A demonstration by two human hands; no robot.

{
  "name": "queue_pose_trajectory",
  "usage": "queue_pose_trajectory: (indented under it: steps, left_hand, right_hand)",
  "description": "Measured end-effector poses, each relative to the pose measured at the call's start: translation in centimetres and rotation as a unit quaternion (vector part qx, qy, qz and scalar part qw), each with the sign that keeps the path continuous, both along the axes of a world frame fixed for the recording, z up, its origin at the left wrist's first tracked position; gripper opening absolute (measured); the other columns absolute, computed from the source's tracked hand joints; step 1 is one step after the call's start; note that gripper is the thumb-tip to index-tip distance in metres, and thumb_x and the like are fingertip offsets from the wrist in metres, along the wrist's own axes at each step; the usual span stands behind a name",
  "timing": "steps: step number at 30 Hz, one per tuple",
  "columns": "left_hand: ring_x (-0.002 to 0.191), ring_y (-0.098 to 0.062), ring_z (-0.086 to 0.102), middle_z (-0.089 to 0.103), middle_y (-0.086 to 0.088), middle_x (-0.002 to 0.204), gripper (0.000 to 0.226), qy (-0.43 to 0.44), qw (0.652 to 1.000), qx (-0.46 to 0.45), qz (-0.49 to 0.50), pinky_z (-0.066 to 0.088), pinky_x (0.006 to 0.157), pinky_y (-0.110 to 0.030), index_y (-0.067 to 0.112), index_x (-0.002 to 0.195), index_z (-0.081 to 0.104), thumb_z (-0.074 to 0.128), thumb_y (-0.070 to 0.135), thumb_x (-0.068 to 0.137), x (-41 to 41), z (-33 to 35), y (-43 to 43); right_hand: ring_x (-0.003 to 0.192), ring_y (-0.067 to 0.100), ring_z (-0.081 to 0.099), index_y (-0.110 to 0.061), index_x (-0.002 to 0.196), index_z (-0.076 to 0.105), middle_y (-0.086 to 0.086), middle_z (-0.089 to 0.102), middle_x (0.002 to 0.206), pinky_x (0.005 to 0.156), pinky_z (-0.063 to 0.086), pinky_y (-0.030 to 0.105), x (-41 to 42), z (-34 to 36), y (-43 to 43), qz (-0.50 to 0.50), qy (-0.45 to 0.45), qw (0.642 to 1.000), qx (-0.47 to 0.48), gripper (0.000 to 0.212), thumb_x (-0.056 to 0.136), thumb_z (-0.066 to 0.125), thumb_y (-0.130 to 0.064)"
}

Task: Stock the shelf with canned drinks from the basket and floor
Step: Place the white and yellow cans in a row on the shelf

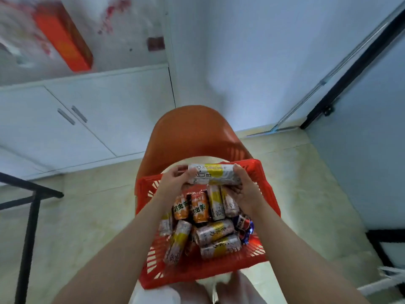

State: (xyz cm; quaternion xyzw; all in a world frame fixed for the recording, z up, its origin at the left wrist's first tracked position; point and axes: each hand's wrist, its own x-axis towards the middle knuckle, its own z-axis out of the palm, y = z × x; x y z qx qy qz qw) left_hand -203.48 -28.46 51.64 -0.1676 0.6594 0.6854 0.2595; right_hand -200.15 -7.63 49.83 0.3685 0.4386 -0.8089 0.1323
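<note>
Above the far end of the red basket [266, 187], I am holding one slim can [213, 174] between both my hands. My left hand [175, 179] is pinching its left end with curled fingers, and my right hand [244, 189] is curling round its right end, so both grips are closed on this same can.

The can is lying flat in the air, with its long axis going from left to right across me. Neither hand is nearer to it, as each one has an end. I am judging that, to stand it on a shelf, one hand must take it alone and turn it upright.

Its body is silver-white, with a big yellow patch in the middle and dark print beside that. The blur is hiding the small text.

Below my hands more cans are lying in a heap in the basket: two orange cans [190, 207], several slim yellow-patch cans [215, 232] and some blue-and-red cans [243, 226]. The basket is resting on an orange chair [192, 132]. A black metal frame [30, 198] is standing at my left, but I cannot tell whether it is the shelf.
</note>
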Motion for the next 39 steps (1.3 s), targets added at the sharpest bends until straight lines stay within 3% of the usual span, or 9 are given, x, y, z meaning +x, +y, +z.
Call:
queue_pose_trajectory:
  steps: [4, 8, 13, 17, 21, 27, 31, 34, 39]
  left_hand:
    - [0.099, -0.034, 0.07, 0.072, -0.018, 0.107, 0.054, 0.056, 0.996, 0.016, -0.066, 0.054, 0.092, -0.049, 0.008, 0.114, 0.062, 0.078, 0.035, 0.07, -2.3, 6.4, 2.1]
    - [0.098, -0.03, 0.07, 0.07, -0.018, 0.109, 0.067, 0.134, 0.983, 0.015, -0.124, 0.057, 0.089, -0.043, 0.004, 0.113, 0.064, 0.079, 0.044, 0.061, -3.6, 12.1, 5.8]
    - [0.08, -0.025, 0.072, 0.073, -0.012, 0.092, 0.073, 0.233, 0.951, 0.024, -0.201, 0.06, 0.076, -0.034, 0.009, 0.103, 0.069, 0.084, 0.058, 0.052, -2.7, 18.9, 13.0]
    - [0.071, -0.019, 0.069, 0.073, -0.007, 0.079, 0.047, 0.293, 0.917, 0.045, -0.268, 0.056, 0.062, -0.023, 0.005, 0.1, 0.069, 0.079, 0.042, 0.073, 1.1, 23.9, 20.4]
    - [0.072, -0.019, 0.069, 0.073, -0.014, 0.089, 0.043, 0.334, 0.876, 0.071, -0.341, 0.057, 0.064, -0.024, 0.001, 0.1, 0.068, 0.074, 0.038, 0.08, 8.3, 28.3, 27.8]
    - [0.073, -0.022, 0.067, 0.073, -0.008, 0.081, 0.032, 0.374, 0.799, 0.13, -0.453, 0.057, 0.062, -0.024, 0.01, 0.091, 0.069, 0.076, 0.037, 0.076, 21.5, 33.3, 36.8]
    - [0.064, -0.018, 0.068, 0.072, -0.007, 0.077, 0.059, 0.385, 0.741, 0.172, -0.522, 0.055, 0.055, -0.02, 0.014, 0.083, 0.072, 0.081, 0.06, 0.047, 30.1, 35.4, 40.9]
    - [0.064, -0.018, 0.068, 0.073, -0.009, 0.079, 0.078, 0.401, 0.691, 0.203, -0.566, 0.055, 0.055, -0.022, 0.015, 0.086, 0.073, 0.081, 0.074, 0.036, 36.2, 37.1, 43.6]
    - [0.067, -0.011, 0.068, 0.072, -0.006, 0.08, 0.066, 0.429, 0.608, 0.242, -0.623, 0.056, 0.057, -0.022, 0.003, 0.099, 0.067, 0.079, 0.055, 0.061, 45.5, 41.0, 47.9]
  right_hand:
    - [0.082, 0.022, 0.072, 0.002, 0.105, 0.064, 0.018, 0.068, 0.1, 0.064, 0.06, 0.028, 0.8, 6.4, 1.6, -0.051, 0.07, 0.996, -0.026, 0.048, 0.078, 0.071, -0.037]
    - [0.074, 0.024, 0.074, 0.003, 0.095, 0.067, 0.018, 0.074, 0.084, 0.063, 0.061, 0.029, 2.6, 12.0, 4.4, -0.091, 0.122, 0.987, -0.047, 0.033, 0.087, 0.067, -0.029]
    - [0.08, 0.022, 0.072, -0.001, 0.103, 0.067, 0.016, 0.074, 0.092, 0.067, 0.061, 0.03, 6.5, 18.4, 10.4, -0.166, 0.17, 0.971, -0.012, 0.034, 0.087, 0.068, -0.031]
    - [0.079, 0.018, 0.072, -0.005, 0.106, 0.068, 0.012, 0.074, 0.095, 0.066, 0.06, 0.028, 13.0, 22.4, 15.0, -0.23, 0.227, 0.946, -0.007, 0.034, 0.089, 0.066, -0.033]
    - [0.075, 0.021, 0.068, -0.005, 0.107, 0.069, 0.013, 0.071, 0.094, 0.065, 0.061, 0.028, 22.4, 26.0, 19.2, -0.315, 0.246, 0.917, 0.007, 0.035, 0.086, 0.07, -0.033]
    - [0.076, 0.019, 0.07, -0.005, 0.1, 0.07, 0.014, 0.072, 0.092, 0.067, 0.061, 0.028, 38.5, 30.4, 22.6, -0.418, 0.293, 0.859, 0.048, 0.028, 0.088, 0.068, -0.031]
    - [0.092, 0.025, 0.069, -0.004, 0.109, 0.067, 0.02, 0.07, 0.11, 0.07, 0.061, 0.029, 48.6, 32.2, 23.4, -0.46, 0.314, 0.827, 0.081, 0.034, 0.089, 0.066, -0.032]
    - [0.095, 0.027, 0.069, -0.005, 0.112, 0.064, 0.02, 0.07, 0.109, 0.073, 0.061, 0.03, 55.1, 33.3, 24.1, -0.488, 0.323, 0.804, 0.109, 0.043, 0.08, 0.07, -0.034]
    - [0.091, 0.026, 0.071, -0.005, 0.124, 0.059, 0.018, 0.07, 0.113, 0.077, 0.061, 0.033, 64.0, 35.0, 26.3, -0.54, 0.352, 0.752, 0.14, 0.057, 0.078, 0.071, -0.036]
